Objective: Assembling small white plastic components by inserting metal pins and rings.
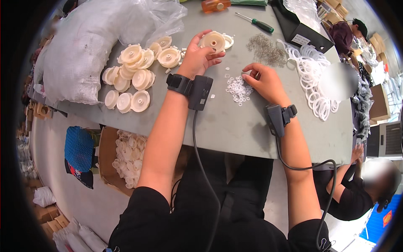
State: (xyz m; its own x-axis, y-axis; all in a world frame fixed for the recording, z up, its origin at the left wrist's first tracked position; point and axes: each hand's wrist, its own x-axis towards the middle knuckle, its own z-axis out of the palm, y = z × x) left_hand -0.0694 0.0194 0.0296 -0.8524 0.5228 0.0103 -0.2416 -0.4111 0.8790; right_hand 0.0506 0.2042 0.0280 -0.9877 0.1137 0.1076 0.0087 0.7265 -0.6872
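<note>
My left hand (196,56) grips a round cream plastic wheel-like part (213,42) with a hub at its centre, held above the table. Just behind it a similar pale part (228,40) shows partly. Over the right edge of a pile of small white washers (238,89) hovers my right hand (263,80), thumb and index finger curled together; whether a washer sits between the tips is too small to tell. Several more cream wheel parts (140,100) are heaped left of my left hand. Each wrist wears a black strapped device.
A bulging white sack (79,54) fills the table's left. Toward the back lie a green-handled screwdriver (262,25), an orange object (215,5) and thin metal springs (266,49). White rings (312,80) and a black box (306,40) are right. Below stands a carton (110,157) of pale parts. Other people work at right.
</note>
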